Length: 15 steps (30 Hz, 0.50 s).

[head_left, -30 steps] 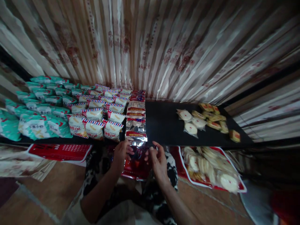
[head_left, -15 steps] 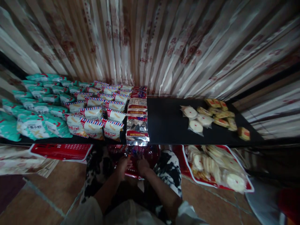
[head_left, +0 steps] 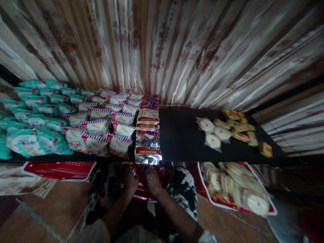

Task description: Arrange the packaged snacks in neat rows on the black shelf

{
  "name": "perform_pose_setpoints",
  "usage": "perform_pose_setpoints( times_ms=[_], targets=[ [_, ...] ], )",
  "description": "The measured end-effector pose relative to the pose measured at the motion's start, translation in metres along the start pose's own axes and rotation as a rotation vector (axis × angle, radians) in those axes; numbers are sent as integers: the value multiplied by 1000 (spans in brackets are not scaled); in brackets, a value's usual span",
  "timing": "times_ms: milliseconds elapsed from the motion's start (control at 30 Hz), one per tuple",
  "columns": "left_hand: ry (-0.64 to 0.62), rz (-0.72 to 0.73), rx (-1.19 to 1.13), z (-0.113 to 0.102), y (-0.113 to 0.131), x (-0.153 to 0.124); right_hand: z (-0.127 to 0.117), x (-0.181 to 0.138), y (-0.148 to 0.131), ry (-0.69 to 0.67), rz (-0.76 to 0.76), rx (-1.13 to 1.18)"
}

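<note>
Both hands reach into a red basket (head_left: 141, 195) between the knees, just under the front edge of the black shelf (head_left: 177, 135). My left hand (head_left: 131, 180) has its fingers curled at the basket's left part, around something too dark to make out. Beside it my right hand (head_left: 152, 180) dips in among shiny dark red packets (head_left: 164, 170); its fingers are hidden in shadow. On the shelf above them, red and silver foil packets (head_left: 148, 138) overlap in a column, the nearest one jutting slightly over the edge.
White packets with striped tops (head_left: 96, 145) and green bags (head_left: 27, 140) fill the shelf's left. At right lie round white pastries in clear wrap (head_left: 212, 140) and yellow packs (head_left: 240, 126). A red basket (head_left: 58, 170) and a basket of wrapped pastries (head_left: 215, 202) flank the legs.
The view has tilted slightly, so the shelf appears lower. My left hand has curled more and both hands sit deeper toward the basket under the shelf edge.
</note>
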<state>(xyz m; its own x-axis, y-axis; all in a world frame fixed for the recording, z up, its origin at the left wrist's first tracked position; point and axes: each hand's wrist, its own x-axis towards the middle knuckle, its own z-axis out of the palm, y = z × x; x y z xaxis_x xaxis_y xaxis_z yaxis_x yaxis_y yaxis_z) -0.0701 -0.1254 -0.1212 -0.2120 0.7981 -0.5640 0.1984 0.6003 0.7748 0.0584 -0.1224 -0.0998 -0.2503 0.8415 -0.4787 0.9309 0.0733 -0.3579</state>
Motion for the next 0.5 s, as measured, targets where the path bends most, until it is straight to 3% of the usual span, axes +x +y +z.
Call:
perform_pose_setpoints(
  times_ms=[133,233,400,500],
  targets=[
    [-91,367,333,-11,7,-10,-30,-31,-8,120,-250,109],
    [-243,474,412,-21,13,-20,-54,-54,-12,106,-389,224],
    [-264,410,125,-39,26,-45,-90,-85,-22,158,-375,548],
    [-335,236,-162,-51,37,-68,-104,-100,-31,184,-204,962]
  ],
)
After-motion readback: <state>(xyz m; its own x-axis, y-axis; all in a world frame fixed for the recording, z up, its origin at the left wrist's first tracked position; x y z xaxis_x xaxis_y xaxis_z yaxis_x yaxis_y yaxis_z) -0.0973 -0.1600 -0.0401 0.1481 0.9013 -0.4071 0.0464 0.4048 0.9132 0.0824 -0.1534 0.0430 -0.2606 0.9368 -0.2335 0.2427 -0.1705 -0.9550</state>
